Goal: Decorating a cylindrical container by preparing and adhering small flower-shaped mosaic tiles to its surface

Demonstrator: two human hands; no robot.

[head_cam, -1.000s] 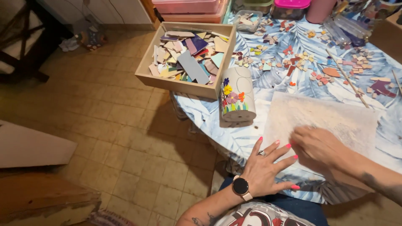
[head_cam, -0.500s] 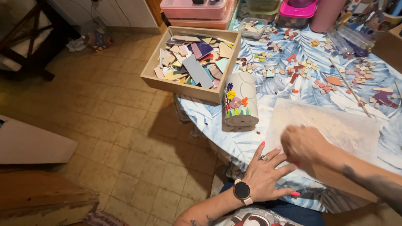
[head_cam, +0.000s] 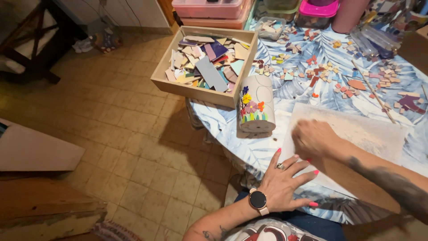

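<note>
Head view looked down at a round table (head_cam: 223, 125) with a blue leaf cloth. On it lay a pale sheet (head_cam: 356, 134). Left hand (head_cam: 285, 178) lay flat with fingers spread on the near edge of the sheet, grasping nothing. Right hand (head_cam: 314, 138) rested curled on the sheet; whether it gripped something, I could not tell. Just beside stood a flowered pot (head_cam: 256, 109), and behind it a wooden box (head_cam: 200, 91) of tile pieces.

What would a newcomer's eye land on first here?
Probably the wooden box of coloured tile pieces hanging over the table's far left edge, and the pot with mosaic flowers lying on its side just in front of it. Nearer, the left hand lies spread flat at the corner of a pale sheet while the right hand presses on the sheet, with loose tile bits scattered beyond.
</note>
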